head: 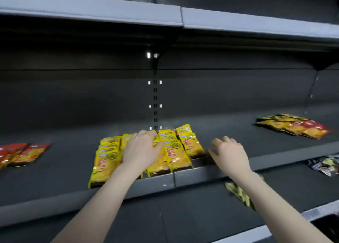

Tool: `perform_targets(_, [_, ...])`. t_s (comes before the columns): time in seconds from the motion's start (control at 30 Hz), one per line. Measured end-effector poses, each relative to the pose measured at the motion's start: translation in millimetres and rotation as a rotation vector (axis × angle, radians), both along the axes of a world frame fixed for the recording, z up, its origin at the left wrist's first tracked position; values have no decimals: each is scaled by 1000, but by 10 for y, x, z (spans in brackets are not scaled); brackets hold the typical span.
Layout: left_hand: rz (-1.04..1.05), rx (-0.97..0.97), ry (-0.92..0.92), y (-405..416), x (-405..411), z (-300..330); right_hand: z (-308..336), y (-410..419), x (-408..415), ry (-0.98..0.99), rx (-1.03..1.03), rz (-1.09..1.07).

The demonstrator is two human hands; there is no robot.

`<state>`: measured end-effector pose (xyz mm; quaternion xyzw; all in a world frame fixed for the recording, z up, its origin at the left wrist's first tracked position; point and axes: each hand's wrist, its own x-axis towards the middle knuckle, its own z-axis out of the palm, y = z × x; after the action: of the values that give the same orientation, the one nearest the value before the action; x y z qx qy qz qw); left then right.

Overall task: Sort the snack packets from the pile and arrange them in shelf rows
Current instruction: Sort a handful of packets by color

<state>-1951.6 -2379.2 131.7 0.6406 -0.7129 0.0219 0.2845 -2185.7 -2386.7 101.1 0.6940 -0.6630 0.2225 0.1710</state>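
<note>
Several yellow snack packets (176,151) lie in overlapping rows on the dark grey shelf (73,165), near its front edge in the middle. My left hand (142,148) rests palm down on top of these rows, fingers spread and fairly straight. My right hand (229,154) hovers just right of the rightmost yellow packet, fingers loosely curved, holding nothing. Red packets (23,153) lie at the shelf's far left. A group of gold and red packets (293,126) lies at the far right.
An upper shelf (110,11) overhangs the work area. On the lower shelf (183,215) lie a yellow-black packet (238,193), partly hidden by my right forearm, and a dark mixed packet pile (326,164) at the right edge. A slotted upright (155,99) runs down the back panel.
</note>
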Motion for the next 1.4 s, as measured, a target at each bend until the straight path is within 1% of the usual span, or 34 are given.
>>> perform_targets(0.1, [-35, 14, 34, -164, -848, -23, -13, 3, -858, 5, -7, -40])
perform_targets(0.17, [-58, 30, 41, -280, -1409, -40, -20, -16, -1455, 42, 14, -80])
perform_targets(0.23, [-81, 40, 36, -384, -1913, -42, -38, -70, -2018, 31, -3, -102])
perform_targets(0.43, [-120, 79, -3, -705, -3069, 44, -92, -388, -3236, 6, 1, -162])
perform_targets(0.57, [-164, 83, -31, -993, -3600, -5, -125, -688, -3811, -36, -38, -173])
perform_targets(0.7, [-172, 75, -64, -1324, -3980, -116, -186, -1051, -4344, -11, -109, -157])
perform_targets(0.8, [-165, 89, -63, -1559, -4227, -133, -196, -1297, -4692, -30, -151, -145])
perform_targets(0.9, [-152, 113, -77, -1742, -4538, -107, -184, -1538, -5036, -82, -149, -152])
perform_targets(1.03, [-140, 132, -109, -1902, -4965, -101, -202, -1784, -5366, -114, -88, -144])
perform_targets(1.1, [-129, 139, -111, -1995, -5225, -128, -217, -1915, -5552, -143, -76, -106])
perform_targets(1.23, [-117, 172, -90, -2178, -5737, -198, -256, -2111, -5915, -166, -86, 38])
perform_targets(1.4, [-105, 235, -164, -2305, -6179, -334, -296, -2219, -6271, -168, -110, 171])
